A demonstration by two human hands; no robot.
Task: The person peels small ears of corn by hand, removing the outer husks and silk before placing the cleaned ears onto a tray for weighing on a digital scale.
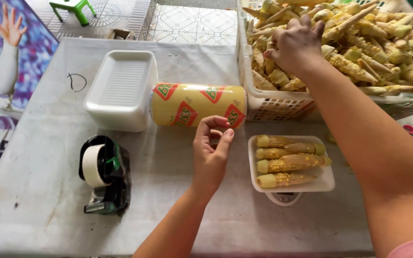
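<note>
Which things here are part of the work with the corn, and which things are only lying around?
In use:
right hand, reaching into the basket of baby corn
left hand, beside the wrap roll
filled tray with four cobs
stack of empty trays
tape dispenser

Lying about:
green stool
poster

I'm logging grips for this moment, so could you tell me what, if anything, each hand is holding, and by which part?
The left hand holds nothing visible, its fingers curled above the table. The right hand reaches into the basket of corn pieces; whether it grips one cannot be told.
</note>
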